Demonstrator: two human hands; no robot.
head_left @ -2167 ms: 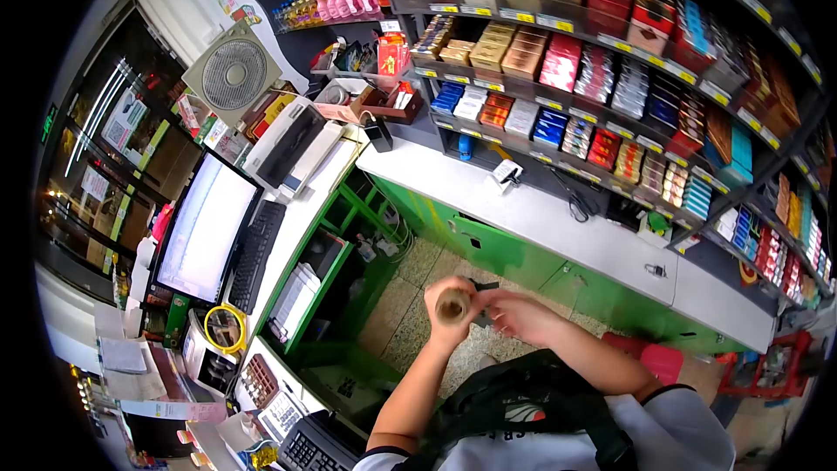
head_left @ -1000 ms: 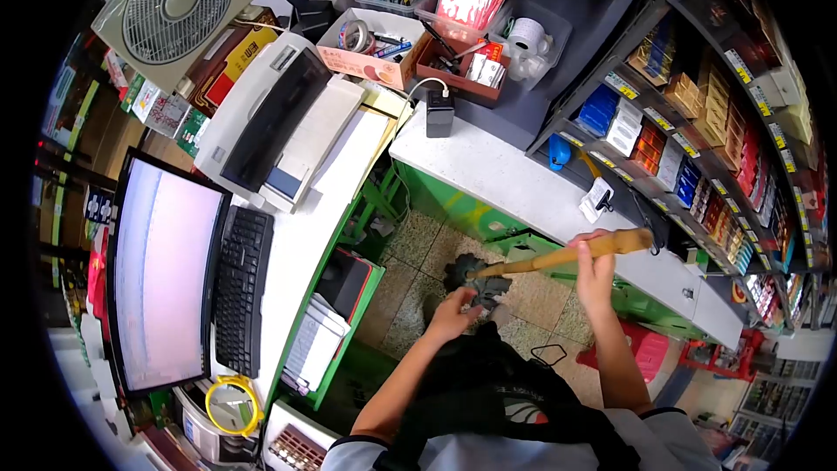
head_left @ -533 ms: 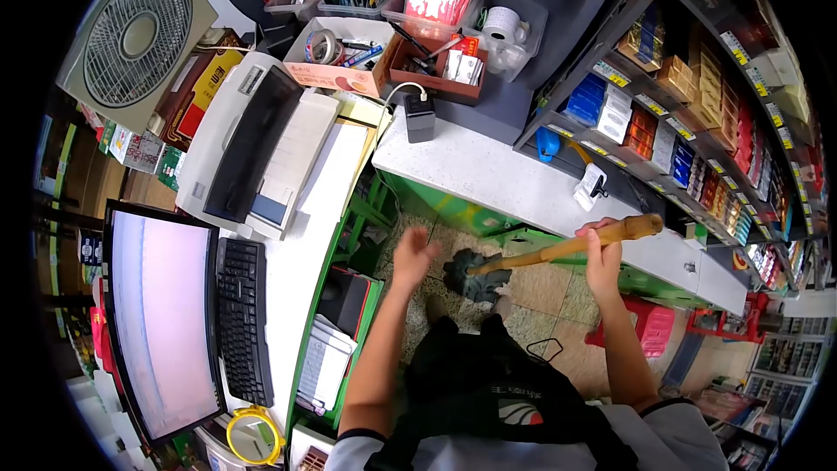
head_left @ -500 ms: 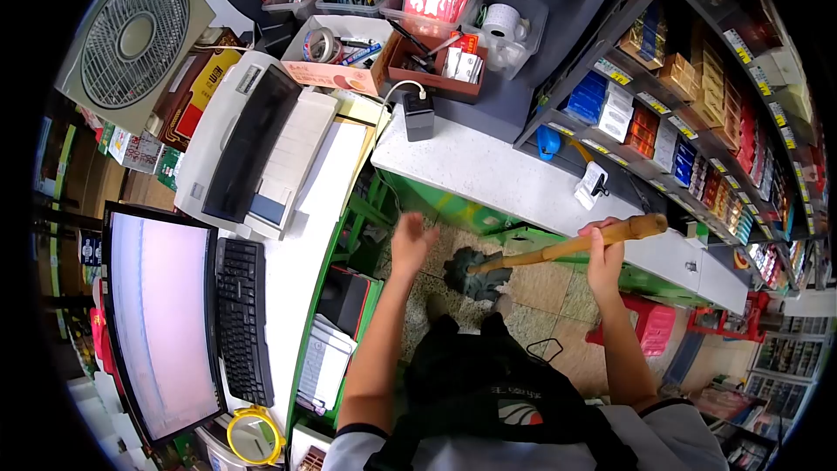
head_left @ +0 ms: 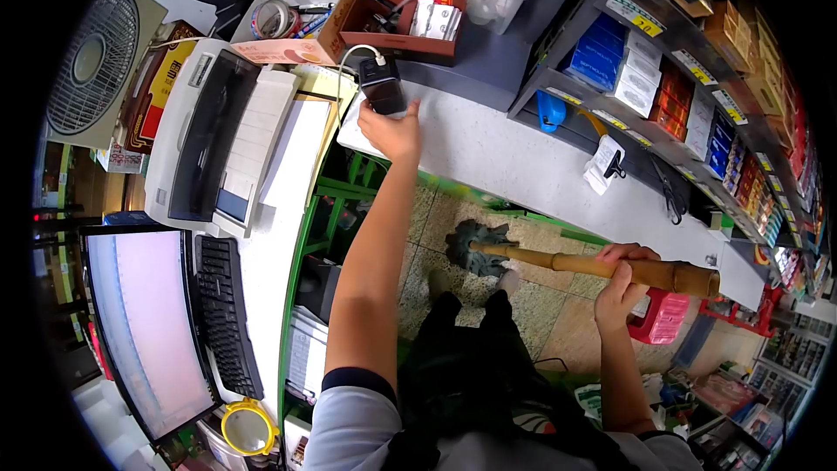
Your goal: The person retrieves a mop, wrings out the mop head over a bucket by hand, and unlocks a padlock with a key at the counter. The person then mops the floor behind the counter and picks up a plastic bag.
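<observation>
My left hand point(head_left: 390, 133) is at the counter's near left corner, its fingers and thumb around the lower end of a black box-shaped charger point(head_left: 381, 87). A white cable point(head_left: 347, 61) is plugged into the charger's top. My right hand point(head_left: 621, 283) is wrapped round the thick bamboo handle of a mop point(head_left: 567, 263). The handle slants down to the left, its thick upper end point(head_left: 689, 279) sticking out past my hand. The mop's dark grey cloth head point(head_left: 478, 246) rests on the tiled floor, just ahead of my feet.
A white counter point(head_left: 497, 153) runs across ahead, below shelves of small boxes point(head_left: 602, 52). To the left are a printer point(head_left: 209, 135), a keyboard point(head_left: 228, 314) and a monitor point(head_left: 144, 331). A pink plastic stool point(head_left: 663, 316) stands at right. Scissors point(head_left: 670, 192) hang by the counter.
My left hand has moved forward from above the floor to the charger. My right hand still holds the mop, whose handle now lies lower at its upper end. The view has shifted forward.
</observation>
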